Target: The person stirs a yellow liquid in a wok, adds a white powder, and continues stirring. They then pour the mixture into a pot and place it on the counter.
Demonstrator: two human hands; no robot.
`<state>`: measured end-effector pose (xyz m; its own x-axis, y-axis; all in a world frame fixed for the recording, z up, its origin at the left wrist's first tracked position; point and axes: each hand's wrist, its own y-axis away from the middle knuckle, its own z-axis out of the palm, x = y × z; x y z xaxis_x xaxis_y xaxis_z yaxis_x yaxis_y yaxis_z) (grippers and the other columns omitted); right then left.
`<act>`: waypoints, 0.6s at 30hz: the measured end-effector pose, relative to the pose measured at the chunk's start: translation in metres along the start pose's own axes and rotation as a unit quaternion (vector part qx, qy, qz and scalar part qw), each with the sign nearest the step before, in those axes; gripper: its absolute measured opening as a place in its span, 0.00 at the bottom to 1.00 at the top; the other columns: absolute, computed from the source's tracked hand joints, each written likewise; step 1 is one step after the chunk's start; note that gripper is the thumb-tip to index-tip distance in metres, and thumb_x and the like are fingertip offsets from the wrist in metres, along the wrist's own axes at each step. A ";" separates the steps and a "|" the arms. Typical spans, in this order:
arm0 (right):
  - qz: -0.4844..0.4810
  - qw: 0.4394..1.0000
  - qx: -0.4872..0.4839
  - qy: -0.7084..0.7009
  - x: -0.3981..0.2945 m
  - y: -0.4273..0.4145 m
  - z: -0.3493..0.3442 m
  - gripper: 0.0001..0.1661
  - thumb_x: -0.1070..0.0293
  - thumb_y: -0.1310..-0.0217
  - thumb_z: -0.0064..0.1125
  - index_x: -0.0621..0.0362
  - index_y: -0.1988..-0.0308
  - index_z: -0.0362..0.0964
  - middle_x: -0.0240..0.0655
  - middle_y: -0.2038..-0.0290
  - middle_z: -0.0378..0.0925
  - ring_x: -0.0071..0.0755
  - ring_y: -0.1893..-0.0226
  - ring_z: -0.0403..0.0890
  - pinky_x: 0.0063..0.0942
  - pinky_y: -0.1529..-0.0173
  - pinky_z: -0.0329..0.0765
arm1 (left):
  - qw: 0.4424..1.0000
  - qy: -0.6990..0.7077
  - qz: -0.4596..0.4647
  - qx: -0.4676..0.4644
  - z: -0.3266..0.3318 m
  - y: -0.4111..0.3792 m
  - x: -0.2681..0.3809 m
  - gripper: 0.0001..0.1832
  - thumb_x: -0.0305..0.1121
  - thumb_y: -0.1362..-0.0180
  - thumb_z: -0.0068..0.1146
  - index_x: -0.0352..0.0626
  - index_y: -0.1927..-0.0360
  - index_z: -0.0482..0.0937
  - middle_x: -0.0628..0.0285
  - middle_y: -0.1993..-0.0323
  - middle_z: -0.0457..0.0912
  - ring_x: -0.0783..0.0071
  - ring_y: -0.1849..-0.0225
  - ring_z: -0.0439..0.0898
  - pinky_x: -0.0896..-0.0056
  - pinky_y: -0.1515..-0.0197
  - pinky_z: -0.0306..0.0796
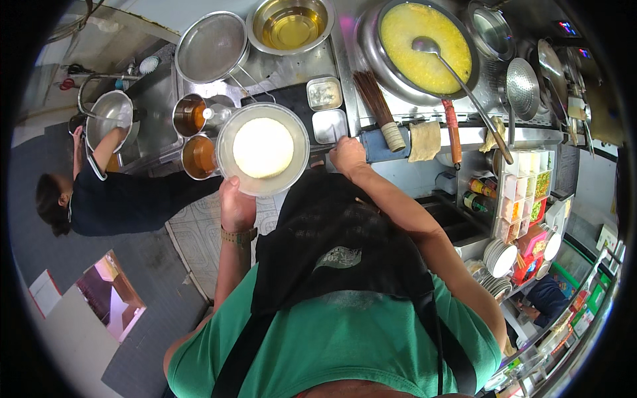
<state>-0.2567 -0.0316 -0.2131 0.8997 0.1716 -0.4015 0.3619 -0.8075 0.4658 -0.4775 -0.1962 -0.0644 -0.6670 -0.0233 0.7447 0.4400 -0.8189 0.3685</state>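
Observation:
My left hand [238, 203] holds a round translucent plastic container [224, 149] by its rim; a pale, brightly lit mass [264, 148] lies in it. My right hand [348, 155] is closed at the counter's front edge, just below a small square metal tin [330, 126]; whether it grips anything is hidden. A second tin [324, 93] with whitish contents sits behind that one. Farther right, a wok [428, 49] holds yellow liquid with bits in it, and a long-handled ladle [460, 82] rests in it. A bamboo wok brush [380, 107] lies between the tins and the wok.
Two metal pots [190, 115] [199, 156] with orange-brown contents stand left of the container. Behind are a mesh strainer [211, 47] and a basin of golden liquid [291, 27]. A co-worker [129, 204] handles a bowl at the sink on the left. Ingredient boxes [522, 194] and plates [500, 258] are at right.

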 end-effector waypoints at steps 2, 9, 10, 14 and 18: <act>-0.002 0.999 -0.025 0.030 0.003 0.002 -0.005 0.19 0.58 0.40 0.59 0.66 0.62 0.78 0.56 0.63 0.84 0.57 0.59 0.86 0.46 0.52 0.83 | 1.000 0.017 -0.013 0.015 0.006 -0.001 -0.005 0.34 0.39 0.36 0.49 0.25 0.32 0.61 0.48 0.33 0.70 0.56 0.32 0.69 0.57 0.28 0.60; -0.012 0.993 -0.059 0.097 0.020 -0.001 -0.027 0.17 0.68 0.37 0.54 0.66 0.51 0.74 0.50 0.58 0.85 0.51 0.57 0.87 0.40 0.54 0.84 | 0.998 0.022 0.024 0.061 0.010 -0.012 -0.026 0.30 0.36 0.34 0.47 0.24 0.34 0.63 0.44 0.35 0.71 0.53 0.33 0.71 0.53 0.30 0.64; -0.016 0.993 -0.064 0.099 0.021 0.001 -0.034 0.19 0.69 0.37 0.53 0.68 0.49 0.72 0.50 0.59 0.85 0.50 0.58 0.87 0.39 0.55 0.84 | 0.998 0.017 0.030 0.059 0.011 -0.014 -0.028 0.29 0.35 0.34 0.47 0.24 0.34 0.64 0.44 0.35 0.71 0.53 0.34 0.72 0.53 0.31 0.65; -0.116 0.978 -0.025 0.172 0.033 0.005 -0.036 0.16 0.73 0.39 0.55 0.67 0.52 0.69 0.48 0.62 0.84 0.48 0.62 0.88 0.38 0.60 0.85 | 0.997 -0.001 0.023 0.070 0.012 -0.018 -0.037 0.29 0.37 0.31 0.45 0.25 0.34 0.63 0.45 0.34 0.71 0.52 0.34 0.72 0.51 0.32 0.67; -0.147 0.976 0.020 0.160 0.035 0.010 -0.053 0.11 0.71 0.39 0.54 0.64 0.57 0.68 0.47 0.65 0.82 0.49 0.65 0.87 0.41 0.65 0.84 | 0.993 -0.005 0.024 0.119 0.006 -0.023 -0.047 0.24 0.36 0.32 0.50 0.28 0.40 0.68 0.48 0.40 0.76 0.57 0.40 0.77 0.56 0.38 0.71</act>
<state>-0.2090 -0.0038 -0.1805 0.7911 0.5609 -0.2440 0.6116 -0.7174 0.3337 -0.4524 -0.1732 -0.1043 -0.6369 -0.0529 0.7692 0.6010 -0.6590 0.4523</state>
